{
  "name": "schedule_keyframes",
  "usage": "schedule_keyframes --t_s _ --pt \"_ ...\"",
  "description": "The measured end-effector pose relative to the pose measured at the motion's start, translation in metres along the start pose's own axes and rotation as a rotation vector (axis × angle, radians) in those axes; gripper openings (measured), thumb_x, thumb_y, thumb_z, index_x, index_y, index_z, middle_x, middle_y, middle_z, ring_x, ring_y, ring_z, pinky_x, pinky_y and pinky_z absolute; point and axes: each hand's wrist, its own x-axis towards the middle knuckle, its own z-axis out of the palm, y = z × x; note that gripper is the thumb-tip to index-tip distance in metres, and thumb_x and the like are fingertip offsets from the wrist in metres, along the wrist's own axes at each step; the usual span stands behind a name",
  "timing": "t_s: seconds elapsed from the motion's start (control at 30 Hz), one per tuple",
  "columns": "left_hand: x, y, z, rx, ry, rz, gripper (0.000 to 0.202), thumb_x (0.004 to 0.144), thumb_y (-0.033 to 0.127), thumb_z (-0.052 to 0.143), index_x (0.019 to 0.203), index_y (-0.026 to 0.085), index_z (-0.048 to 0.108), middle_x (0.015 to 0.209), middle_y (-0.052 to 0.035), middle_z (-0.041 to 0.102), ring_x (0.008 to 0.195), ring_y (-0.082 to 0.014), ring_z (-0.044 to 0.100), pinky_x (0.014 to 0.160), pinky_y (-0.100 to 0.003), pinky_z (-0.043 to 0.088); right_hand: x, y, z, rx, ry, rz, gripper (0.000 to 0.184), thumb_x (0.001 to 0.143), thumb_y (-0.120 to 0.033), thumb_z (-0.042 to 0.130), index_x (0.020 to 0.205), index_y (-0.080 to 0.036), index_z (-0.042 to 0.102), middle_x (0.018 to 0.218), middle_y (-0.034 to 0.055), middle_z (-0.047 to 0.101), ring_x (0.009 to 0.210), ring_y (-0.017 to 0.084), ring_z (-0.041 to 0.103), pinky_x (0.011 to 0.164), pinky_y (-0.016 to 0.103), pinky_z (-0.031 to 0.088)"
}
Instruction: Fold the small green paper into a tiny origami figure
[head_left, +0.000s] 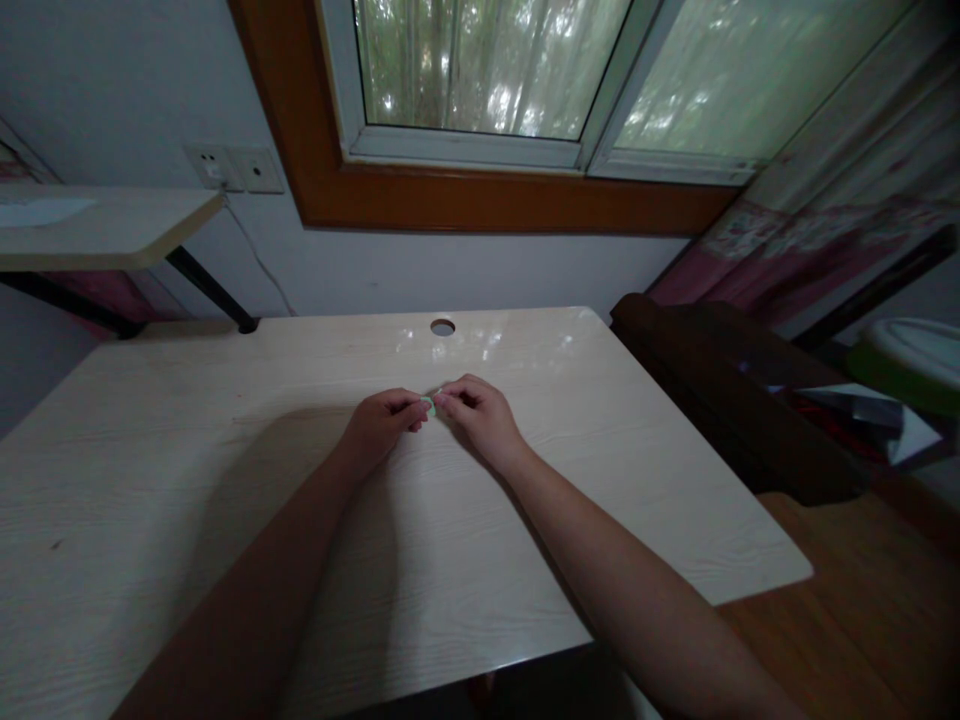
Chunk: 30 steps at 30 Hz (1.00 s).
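Between my two hands, just above or on the pale wood-grain desk (pixel 600 470), is a small light-green item (pixel 430 406). It looks thin and curved, but it is too small to name. My left hand (pixel 384 425) is closed, pinching the green item between thumb and fingers from the left. From the right, my right hand (pixel 476 412) is closed as well, its thumb and fingertips pressed together beside the green item. A tiny pale tip shows above the right fingertips. The fingers hide most of what they grip.
A round cable hole (pixel 443 327) lies near the desk's back edge. At the back left stands a raised shelf (pixel 112 230) on black legs (pixel 214 290). A white cord (pixel 259 258) hangs from a wall socket (pixel 217 168). Dark brown furniture (pixel 720 390) borders the right side.
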Motion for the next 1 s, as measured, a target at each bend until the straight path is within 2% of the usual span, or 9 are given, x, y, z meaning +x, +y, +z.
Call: schedule_keyframes --t_s 0.23,0.43,0.6,0.9,1.0 --pt "-0.0003 -0.0009 -0.0011 0.098 -0.012 0.043 0.025 0.085 0.038 0.060 0.073 0.016 0.067 0.061 0.0024 0.058 0.058 -0.0126 0.052 0.058 -0.023 0.038 -0.0005 -0.0019 0.0018 -0.025 -0.022 0.016 0.014 0.082 -0.033 0.068 0.076 -0.019 0.070 0.072 0.0011 0.058 0.067 0.014 0.051 0.061 0.026 0.039" --pt "-0.0005 0.0006 -0.0010 0.116 -0.006 0.018 0.027 0.084 0.040 0.060 0.075 0.017 0.068 0.060 0.0021 0.059 0.057 -0.0128 0.052 0.057 -0.023 0.038 -0.0001 0.0033 0.0022 0.084 -0.005 0.118 0.018 0.080 -0.037 0.069 0.079 -0.019 0.070 0.075 0.0013 0.060 0.069 0.014 0.052 0.064 0.026 0.041" --pt "-0.0012 -0.0005 -0.0004 0.086 -0.019 0.015 0.028 0.086 0.041 0.058 0.074 0.017 0.067 0.061 0.0018 0.059 0.058 -0.0128 0.052 0.058 -0.023 0.038 0.0001 0.0065 0.0023 0.137 -0.044 0.180 0.024 0.080 -0.042 0.068 0.082 -0.018 0.069 0.076 0.0019 0.063 0.070 0.015 0.053 0.066 0.027 0.043" --pt "-0.0013 -0.0013 -0.0001 0.043 -0.029 0.084 0.025 0.085 0.038 0.058 0.075 0.016 0.065 0.063 0.0014 0.056 0.059 -0.0131 0.049 0.059 -0.024 0.036 -0.0006 -0.0005 0.0003 0.125 -0.089 0.118 0.021 0.082 -0.040 0.067 0.080 -0.019 0.070 0.075 0.0012 0.061 0.070 0.014 0.054 0.065 0.026 0.043" --pt "-0.0015 -0.0032 0.0000 0.049 -0.036 0.120 0.022 0.084 0.035 0.058 0.077 0.017 0.068 0.068 0.0001 0.058 0.064 -0.0141 0.051 0.062 -0.025 0.038 0.0001 -0.0018 -0.0008 0.142 -0.059 0.112 0.022 0.085 -0.039 0.063 0.081 -0.019 0.070 0.076 0.0016 0.061 0.071 0.014 0.056 0.067 0.027 0.045"
